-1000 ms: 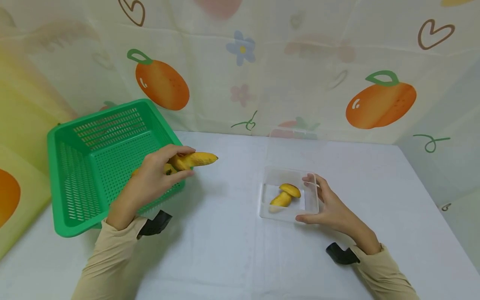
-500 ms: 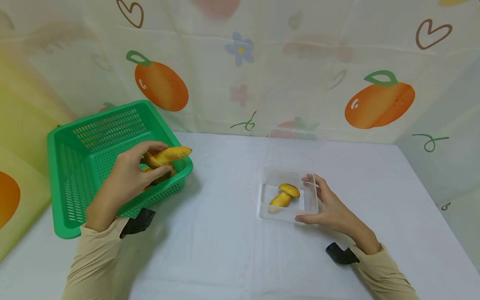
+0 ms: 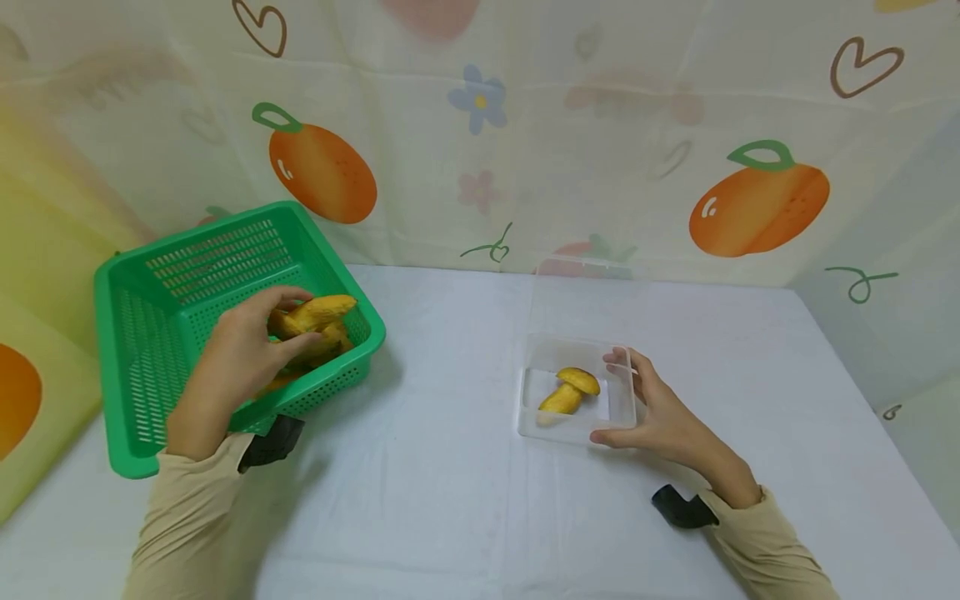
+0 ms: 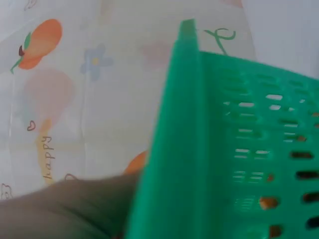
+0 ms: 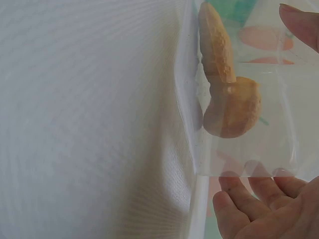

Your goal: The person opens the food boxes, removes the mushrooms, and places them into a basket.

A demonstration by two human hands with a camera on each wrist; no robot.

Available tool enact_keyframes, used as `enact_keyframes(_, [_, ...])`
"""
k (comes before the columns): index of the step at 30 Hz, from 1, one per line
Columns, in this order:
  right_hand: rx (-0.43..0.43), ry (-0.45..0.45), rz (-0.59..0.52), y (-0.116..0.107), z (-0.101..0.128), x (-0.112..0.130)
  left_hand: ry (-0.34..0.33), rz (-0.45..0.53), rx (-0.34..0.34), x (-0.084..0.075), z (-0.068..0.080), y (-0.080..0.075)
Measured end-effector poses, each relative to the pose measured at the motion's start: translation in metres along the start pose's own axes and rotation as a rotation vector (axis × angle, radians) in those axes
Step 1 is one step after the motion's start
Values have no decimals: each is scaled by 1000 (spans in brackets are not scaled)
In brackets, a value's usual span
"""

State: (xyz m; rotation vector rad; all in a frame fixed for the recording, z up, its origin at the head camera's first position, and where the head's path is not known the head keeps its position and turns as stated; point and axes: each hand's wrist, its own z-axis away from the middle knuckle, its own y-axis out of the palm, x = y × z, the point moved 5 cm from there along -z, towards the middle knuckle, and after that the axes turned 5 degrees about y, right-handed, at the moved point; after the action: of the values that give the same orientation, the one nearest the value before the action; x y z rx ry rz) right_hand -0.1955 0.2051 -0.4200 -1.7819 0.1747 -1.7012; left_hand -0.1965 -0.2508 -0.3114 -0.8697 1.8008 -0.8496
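Left hand (image 3: 238, 354), mid-left of the head view, is curled round a yellow banana-like piece (image 3: 315, 312) over the near right corner of the green basket (image 3: 127, 275). Right hand (image 3: 660, 417), lower right of centre, clasps the clear box (image 3: 536, 358) with the yellow mushroom (image 3: 572, 390) inside. To do it well: lower the piece below the rim before loosening fingers, and keep the box steady.
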Motion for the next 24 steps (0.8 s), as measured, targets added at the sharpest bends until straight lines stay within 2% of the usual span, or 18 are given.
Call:
enact_keyframes(6, [2, -6, -14, -1, 0, 1, -121, -42, 86, 9, 0, 7])
enact_keyframes(12, [0, -7, -14, 0, 0, 1, -154, -24, 144, 15, 0, 13])
enact_keyframes(15, [0, -13, -8, 0, 0, 1, -162, -23, 140, 17, 0, 14])
enact_keyframes(24, [-4, -1, -4, 1, 0, 1, -162, -37, 72, 15, 0, 11])
